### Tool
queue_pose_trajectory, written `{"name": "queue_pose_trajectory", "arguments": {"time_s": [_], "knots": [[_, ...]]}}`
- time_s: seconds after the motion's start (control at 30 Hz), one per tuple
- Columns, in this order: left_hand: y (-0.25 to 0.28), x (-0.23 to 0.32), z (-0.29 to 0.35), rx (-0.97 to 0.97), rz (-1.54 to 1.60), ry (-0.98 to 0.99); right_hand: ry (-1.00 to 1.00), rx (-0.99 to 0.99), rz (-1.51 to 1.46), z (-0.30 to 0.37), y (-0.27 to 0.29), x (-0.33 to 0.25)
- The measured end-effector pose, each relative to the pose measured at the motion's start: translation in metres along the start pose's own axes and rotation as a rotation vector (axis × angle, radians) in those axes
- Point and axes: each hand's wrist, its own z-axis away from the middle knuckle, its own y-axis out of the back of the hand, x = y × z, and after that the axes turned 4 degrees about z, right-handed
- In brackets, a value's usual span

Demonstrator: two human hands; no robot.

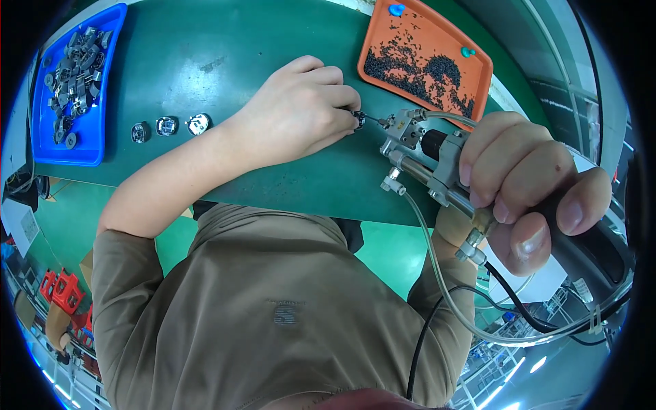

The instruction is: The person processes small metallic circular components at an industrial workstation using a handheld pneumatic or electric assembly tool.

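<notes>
My left hand [301, 113] is closed over a small dark, shiny part [359, 119], pinched at the fingertips and mostly hidden by them. My right hand [526, 174] wraps around a handheld screwdriver [437, 160] with a black grip, a metal body and air hoses. Its thin bit points left and meets the small part, or ends just beside it; I cannot tell which. Left of my left forearm, three similar round metal parts lie in a row: one dark [139, 132], one in the middle [166, 125], one brighter [199, 124].
An orange tray [410, 20] with many tiny black screws stands at the far right. A blue tray [102, 130] of loose metal parts stands at the left on the green table [273, 195]. A clear hose [429, 246] and black cables hang from the screwdriver.
</notes>
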Motion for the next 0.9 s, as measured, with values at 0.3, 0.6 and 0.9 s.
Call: {"name": "queue_pose_trajectory", "arguments": {"time_s": [0.3,0.6,0.9], "knots": [[-0.001,-0.001,0.001,-0.012,0.010,0.018,0.056,0.020,-0.029,0.001,-0.006,0.012],[-0.002,-0.002,0.000,-0.014,0.080,0.002,-0.077,0.147,0.111,-0.011,-0.025,0.006],[-0.001,-0.004,0.002,0.038,0.049,-0.052,0.039,0.251,-0.013,0.011,0.007,-0.036]]}}
